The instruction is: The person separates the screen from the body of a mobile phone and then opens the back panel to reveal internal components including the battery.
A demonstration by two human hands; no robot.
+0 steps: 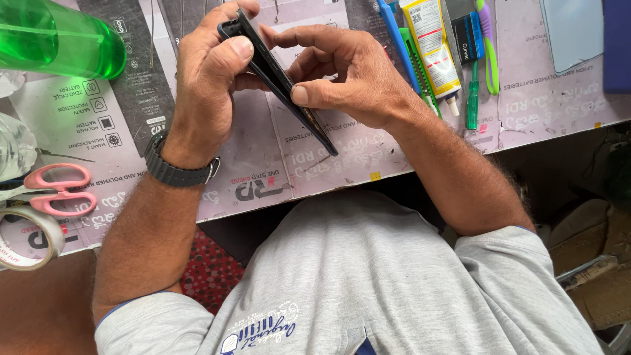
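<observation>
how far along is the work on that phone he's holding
Early to midway, it seems. Done: tools laid out on the bench, a glue tube among them. In hand: the left hand grips the top of the dark phone, held edge-on above the mat, while the right hand presses fingertips along its edge seam. Left: the two layers look joined; whether they are being parted or pressed shut cannot be told.
</observation>
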